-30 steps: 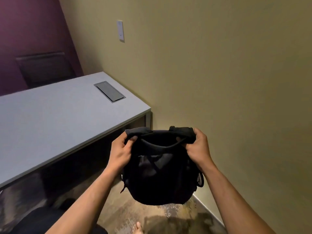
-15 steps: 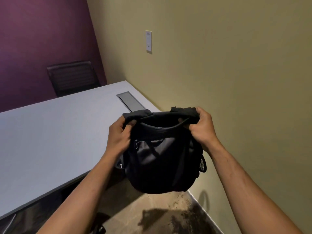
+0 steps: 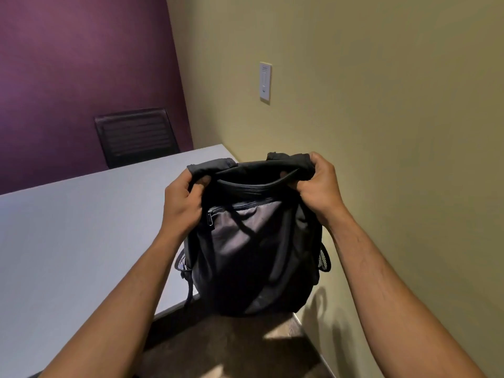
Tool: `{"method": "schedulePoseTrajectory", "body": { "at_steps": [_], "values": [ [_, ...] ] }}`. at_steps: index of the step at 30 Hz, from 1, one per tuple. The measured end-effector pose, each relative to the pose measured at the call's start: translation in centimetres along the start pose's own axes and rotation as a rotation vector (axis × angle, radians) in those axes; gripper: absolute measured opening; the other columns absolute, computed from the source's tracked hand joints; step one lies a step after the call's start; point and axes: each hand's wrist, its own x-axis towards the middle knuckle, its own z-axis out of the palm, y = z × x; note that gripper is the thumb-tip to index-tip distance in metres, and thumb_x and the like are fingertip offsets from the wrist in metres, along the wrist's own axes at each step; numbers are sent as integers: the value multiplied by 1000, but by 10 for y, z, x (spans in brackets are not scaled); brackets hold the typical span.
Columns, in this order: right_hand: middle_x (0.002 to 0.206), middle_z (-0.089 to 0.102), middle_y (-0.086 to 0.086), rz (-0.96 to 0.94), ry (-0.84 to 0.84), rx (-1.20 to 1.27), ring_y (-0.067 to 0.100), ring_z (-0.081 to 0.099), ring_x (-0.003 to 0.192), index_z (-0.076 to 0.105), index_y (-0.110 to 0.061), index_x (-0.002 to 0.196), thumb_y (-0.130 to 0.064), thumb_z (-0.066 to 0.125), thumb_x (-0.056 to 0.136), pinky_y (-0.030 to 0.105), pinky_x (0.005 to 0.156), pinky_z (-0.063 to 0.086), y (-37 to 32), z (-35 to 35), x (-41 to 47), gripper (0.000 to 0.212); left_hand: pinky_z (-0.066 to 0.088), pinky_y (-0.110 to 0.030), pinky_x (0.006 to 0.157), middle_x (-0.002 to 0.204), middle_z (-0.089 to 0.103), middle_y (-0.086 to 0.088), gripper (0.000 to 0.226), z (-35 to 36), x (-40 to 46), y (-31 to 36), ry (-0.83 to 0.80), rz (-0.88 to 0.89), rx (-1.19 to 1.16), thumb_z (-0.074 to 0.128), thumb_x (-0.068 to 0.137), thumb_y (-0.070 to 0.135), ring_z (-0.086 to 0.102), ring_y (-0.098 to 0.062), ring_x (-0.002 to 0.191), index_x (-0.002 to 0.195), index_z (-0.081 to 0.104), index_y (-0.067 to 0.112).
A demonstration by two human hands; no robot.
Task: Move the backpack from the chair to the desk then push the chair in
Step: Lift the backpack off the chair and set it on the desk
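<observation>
A black backpack point(image 3: 253, 246) hangs upright in the air in front of me, over the near right corner of the white desk point(image 3: 68, 255). My left hand point(image 3: 182, 205) grips its top left strap. My right hand point(image 3: 317, 186) grips its top right strap. The bag's bottom hangs at about the desk's front edge; I cannot tell whether it touches the desk. The chair the bag came from is out of view.
A black chair point(image 3: 136, 136) stands behind the far side of the desk against the purple wall. The yellow wall on the right carries a white switch plate point(image 3: 265, 81) and runs close along the desk's right end. Patterned carpet point(image 3: 231, 347) lies below.
Both hands have lifted the backpack up and forward, from below desk height beside the desk to over its near right corner. The view has tilted upward.
</observation>
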Motion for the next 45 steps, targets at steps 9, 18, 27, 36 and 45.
{"method": "schedulePoseTrajectory", "body": {
  "at_steps": [9,18,27,36,45],
  "values": [
    [87,72,0,80,1,16,12,67,78,63,-15,86,2,78,73,31,73,55,47,19,77,26,52,-31,93,102,72,9,23,29,74,-38,20,-11,68,55,96,10,66,-10,100,109,69,23],
    [90,71,-1,136,119,-28,13,67,84,62,-24,85,6,75,70,30,77,55,78,34,137,35,51,-41,96,105,72,1,22,60,168,-83,-42,22,125,54,95,14,65,-14,101,111,69,20],
    [95,72,0,220,289,-72,16,68,91,62,-20,91,4,74,73,33,83,57,99,51,181,32,50,-30,94,110,71,0,23,98,261,-114,-195,50,149,52,97,14,64,-17,104,112,68,14],
    [98,70,-3,277,447,-217,17,65,93,59,-16,94,-18,84,73,31,79,55,123,50,185,32,43,-33,92,115,66,-10,24,166,316,-144,-377,79,206,46,98,16,58,-26,109,113,64,11],
    [129,56,0,311,525,-355,18,52,121,48,-16,129,-24,74,85,35,102,44,138,36,174,52,32,-41,110,140,43,-20,40,214,328,-171,-436,-53,273,45,100,26,40,-33,132,134,46,6]
  ]
}}
